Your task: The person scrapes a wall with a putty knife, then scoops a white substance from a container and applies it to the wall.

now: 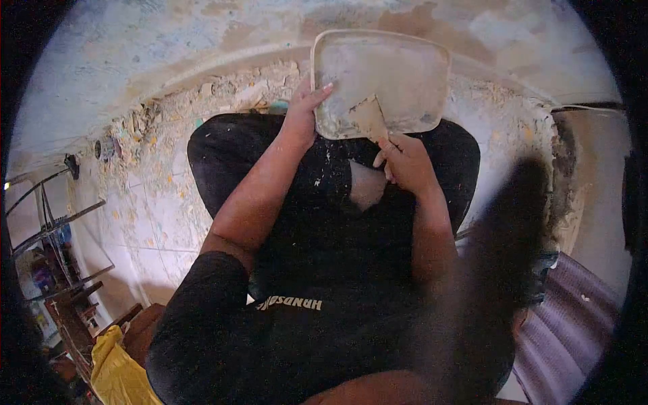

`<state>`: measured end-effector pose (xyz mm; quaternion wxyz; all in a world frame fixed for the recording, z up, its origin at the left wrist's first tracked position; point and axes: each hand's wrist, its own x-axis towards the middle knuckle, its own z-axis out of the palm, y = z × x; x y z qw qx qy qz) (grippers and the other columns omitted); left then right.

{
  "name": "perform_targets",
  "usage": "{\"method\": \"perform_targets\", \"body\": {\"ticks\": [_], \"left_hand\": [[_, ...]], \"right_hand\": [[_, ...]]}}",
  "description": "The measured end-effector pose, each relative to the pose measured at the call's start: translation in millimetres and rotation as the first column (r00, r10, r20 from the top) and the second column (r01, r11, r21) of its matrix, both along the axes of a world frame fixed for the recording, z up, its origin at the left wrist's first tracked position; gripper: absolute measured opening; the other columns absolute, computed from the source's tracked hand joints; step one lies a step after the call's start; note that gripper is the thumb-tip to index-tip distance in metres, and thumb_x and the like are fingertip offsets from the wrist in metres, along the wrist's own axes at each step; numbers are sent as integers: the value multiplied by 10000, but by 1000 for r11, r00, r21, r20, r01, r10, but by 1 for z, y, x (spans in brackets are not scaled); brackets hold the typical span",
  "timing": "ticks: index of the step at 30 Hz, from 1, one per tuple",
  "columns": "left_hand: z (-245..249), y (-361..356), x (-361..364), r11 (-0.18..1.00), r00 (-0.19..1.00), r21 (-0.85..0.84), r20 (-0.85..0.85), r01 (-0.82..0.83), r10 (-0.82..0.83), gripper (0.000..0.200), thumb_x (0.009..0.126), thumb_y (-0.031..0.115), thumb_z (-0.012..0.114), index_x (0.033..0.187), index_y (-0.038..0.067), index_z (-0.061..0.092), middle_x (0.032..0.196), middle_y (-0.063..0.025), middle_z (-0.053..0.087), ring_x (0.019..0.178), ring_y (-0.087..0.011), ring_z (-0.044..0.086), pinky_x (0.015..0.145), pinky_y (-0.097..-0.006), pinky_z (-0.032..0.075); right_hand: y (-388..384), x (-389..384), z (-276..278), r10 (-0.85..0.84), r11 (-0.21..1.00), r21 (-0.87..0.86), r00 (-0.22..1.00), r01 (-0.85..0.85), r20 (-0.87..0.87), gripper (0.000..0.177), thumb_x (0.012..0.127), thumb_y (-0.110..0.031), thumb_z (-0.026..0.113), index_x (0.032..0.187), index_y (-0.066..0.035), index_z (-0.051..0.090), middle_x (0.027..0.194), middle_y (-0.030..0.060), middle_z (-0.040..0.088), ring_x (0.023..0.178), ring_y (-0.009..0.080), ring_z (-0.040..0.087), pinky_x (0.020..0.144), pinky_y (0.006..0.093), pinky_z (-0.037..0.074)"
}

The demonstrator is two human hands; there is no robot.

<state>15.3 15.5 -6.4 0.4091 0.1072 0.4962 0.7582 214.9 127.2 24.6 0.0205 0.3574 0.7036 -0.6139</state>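
Observation:
A shallow rectangular tray (405, 81) with rounded corners and a raised pale rim is held above my crossed legs. My left hand (307, 111) grips its left edge, with the thumb over the rim. A putty knife (368, 116), its blade coated in pale residue, lies with its blade over the tray's lower part. Its handle sits in my right hand (408, 162), fingers closed round it near the front rim. Some whitish paste shows at the tray's lower left corner. Both my trouser legs carry pale specks.
Scraped flakes and debris (152, 131) litter the tiled floor along a patchy wall (256, 27). At left stand a dark metal frame (47, 216) and a yellow cloth (118, 368). A ridged purple-grey sheet (574, 324) lies at right. A dark blurred shape covers part of the right side.

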Motion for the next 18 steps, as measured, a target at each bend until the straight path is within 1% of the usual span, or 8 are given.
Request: {"method": "perform_targets", "body": {"ticks": [1,2,4,6,8,11,13,18], "left_hand": [[-2,-1,-1,1000,1000,16,-3,16,-16,547,883,191,655,1366,-12,499,1255,-154,622,1136,-263,613,983,-387,482],[-4,-1,-2,999,999,32,-6,32,-31,555,880,176,651,1374,-19,489,1257,-156,621,1142,-259,610,993,-378,476],[-9,-1,-6,999,998,20,46,42,-43,566,876,162,652,1381,-21,478,1255,-159,620,1141,-260,611,989,-378,480],[-6,0,-6,998,993,8,101,56,-56,577,871,148,653,1389,-23,466,1253,-163,620,1140,-260,611,985,-379,484],[2,2,-2,998,999,60,30,38,-40,597,858,129,661,1395,-24,451,1247,-163,620,1137,-263,612,975,-388,491],[-3,2,-3,997,999,64,15,45,-46,605,853,129,667,1396,-22,448,1242,-162,620,1125,-265,617,967,-392,496],[0,2,-2,997,999,58,17,48,-49,605,853,130,668,1397,-20,449,1242,-160,620,1119,-263,619,968,-389,494],[-4,3,-2,998,999,48,-5,48,-48,604,849,138,674,1393,-12,457,1232,-148,624,1099,-252,624,965,-377,491]], "right_hand": [[0,-1,0,19,1000,13,999,-19,30,370,1011,-277,549,821,19,667,661,77,670,460,130,559,452,302,448],[0,-1,1,23,1000,8,999,-24,34,370,1011,-277,549,821,19,667,661,77,670,460,130,559,452,302,448],[0,-2,2,26,1000,-6,999,-26,-39,392,1010,-291,559,772,6,652,591,42,606,434,92,509,414,267,389],[0,1,-4,54,998,-13,997,-55,-61,372,1012,-287,557,809,9,655,611,39,617,439,84,507,417,261,390],[0,3,-8,80,996,-18,993,-82,-82,355,1013,-282,556,845,12,659,630,36,627,443,76,504,419,254,390],[-1,4,-7,95,995,-20,993,-96,-65,326,1016,-282,554,907,7,659,655,30,640,451,65,498,425,246,391],[1,3,-2,104,995,9,993,-103,-50,355,1011,-285,543,861,11,671,637,59,661,463,121,548,474,300,438],[2,2,11,156,987,46,987,-154,-38,346,1009,-286,543,904,13,681,640,59,662,473,124,562,482,308,445]]}}
